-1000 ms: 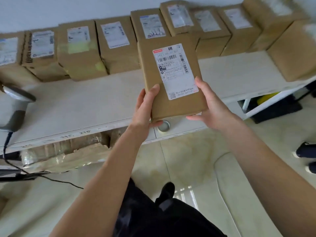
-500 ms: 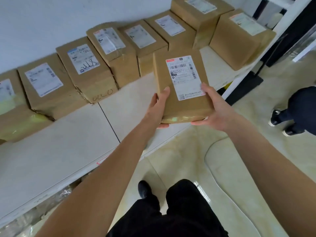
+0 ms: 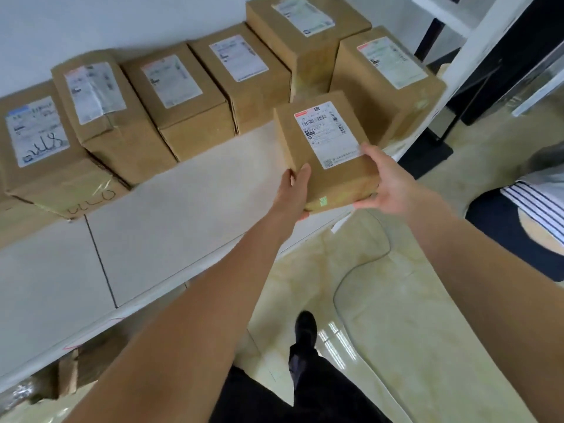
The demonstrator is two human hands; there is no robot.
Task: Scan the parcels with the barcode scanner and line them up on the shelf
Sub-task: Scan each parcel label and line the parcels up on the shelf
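A brown cardboard parcel (image 3: 323, 148) with a white barcode label faces up, held over the front edge of the white shelf (image 3: 183, 215). My left hand (image 3: 296, 190) grips its left near corner, thumb on top. My right hand (image 3: 384, 184) grips its right near corner, thumb on the label. Several labelled brown parcels (image 3: 183, 99) stand in a row along the wall at the back of the shelf. A larger parcel (image 3: 387, 83) stands just behind and right of the held one. No scanner is in view.
Bare shelf surface lies in front of the row, left of the held parcel. Below the shelf are wrapped packages (image 3: 61, 377). Another person's leg and striped sleeve (image 3: 525, 215) are at the right. A dark frame (image 3: 457, 96) stands past the shelf's right end.
The view has swung right along the shelf; the scanner left the frame. Both hands carried the parcel right, nearer the large parcel at the shelf's end.
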